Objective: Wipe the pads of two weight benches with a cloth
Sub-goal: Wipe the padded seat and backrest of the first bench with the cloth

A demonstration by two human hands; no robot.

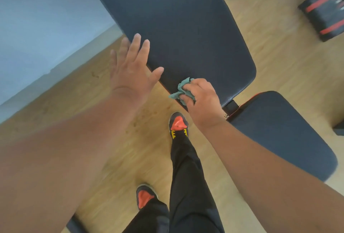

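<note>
Teal cloth [181, 89] bunched in right hand [202, 100] on the backrest pad [182, 27]; left hand [133, 67] spread flat at its edge

Bright, even daylight fills the room, with only soft shadows on the wooden floor [115, 139]. The wide-angle lens bends lines near the edges. The left forearm [55, 158], close to the camera, is blurred.

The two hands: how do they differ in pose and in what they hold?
The left hand is open, fingers spread, and holds nothing; the right hand is closed around a teal cloth. The left hand lies at the long pad's side edge; the right hand is at its near end. Both are bare.
</note>
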